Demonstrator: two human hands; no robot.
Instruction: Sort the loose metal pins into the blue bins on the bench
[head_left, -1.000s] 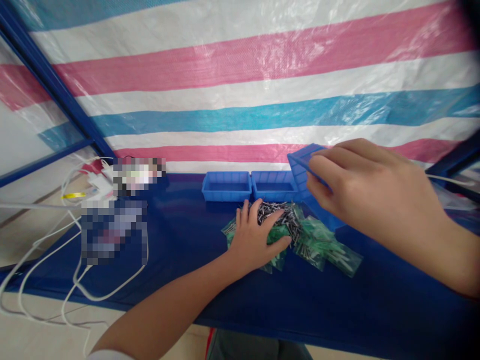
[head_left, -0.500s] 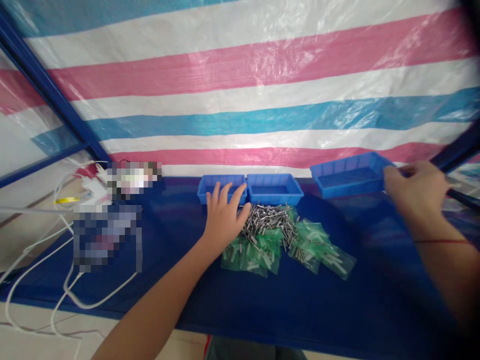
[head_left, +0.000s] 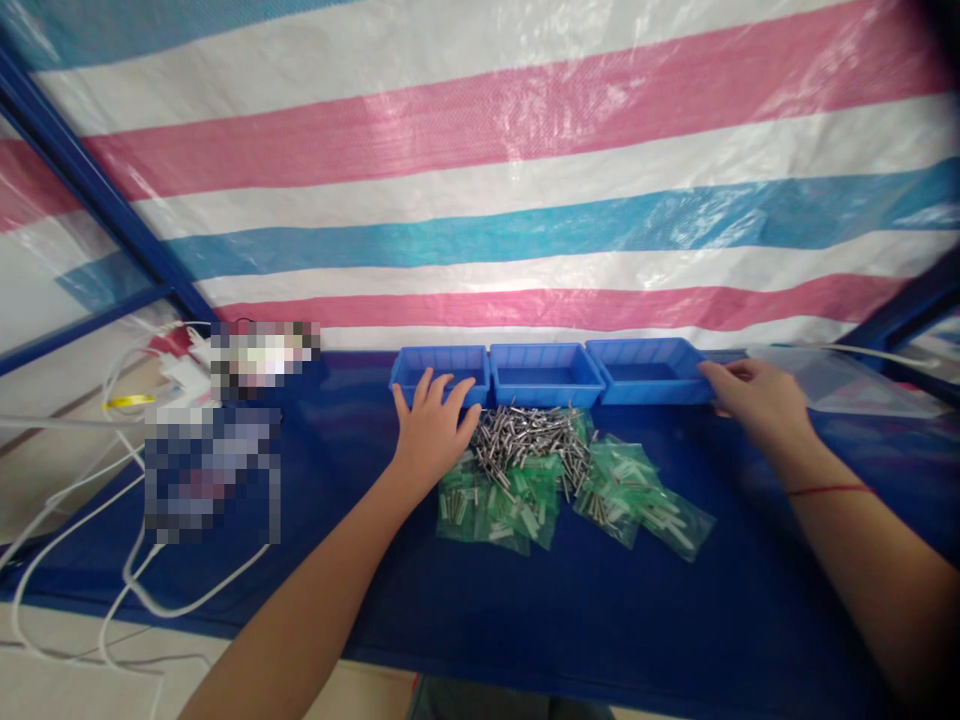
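Observation:
Three blue plastic trays stand in a row at the back of the blue table: a left tray (head_left: 439,364), a middle tray (head_left: 545,373) and a right tray (head_left: 649,368). My left hand (head_left: 431,432) lies flat with fingers spread, its fingertips on the front rim of the left tray. My right hand (head_left: 754,400) grips the right end of the right tray, which sits on the table touching the middle one. In front of the trays lies a heap of small metal pins (head_left: 529,440) on several green-tinted plastic bags (head_left: 645,500).
A striped pink, white and blue tarp (head_left: 480,180) hangs behind the table. White cables (head_left: 112,560) and blurred items lie at the left. A clear plastic bag (head_left: 840,380) lies at the right rear. The blue table cloth (head_left: 600,610) reaches the near edge.
My right hand carried the third tray from the air down to the table, beside the middle tray. My left hand moved off the pin heap to the left tray's rim.

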